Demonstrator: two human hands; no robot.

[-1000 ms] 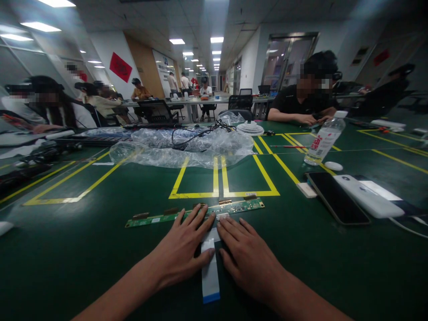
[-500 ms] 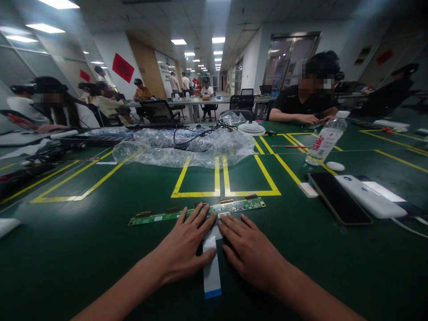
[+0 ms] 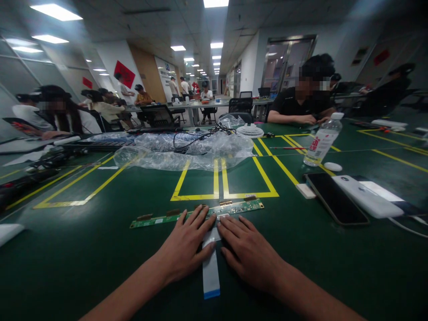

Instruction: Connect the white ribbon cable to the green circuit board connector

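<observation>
While the left hand (image 3: 183,249) lies flat across the circuit board (image 3: 241,207) and white cable (image 3: 211,273) at lower centre, the right hand (image 3: 250,250) rests alongside, both unclenched.

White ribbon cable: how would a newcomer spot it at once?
On the dark green table, find the left hand and right hand at the long green circuit board. The ribbon cable runs from between those hands toward the camera. Unlike the board, it is a flat white strip with a blue end.
</observation>
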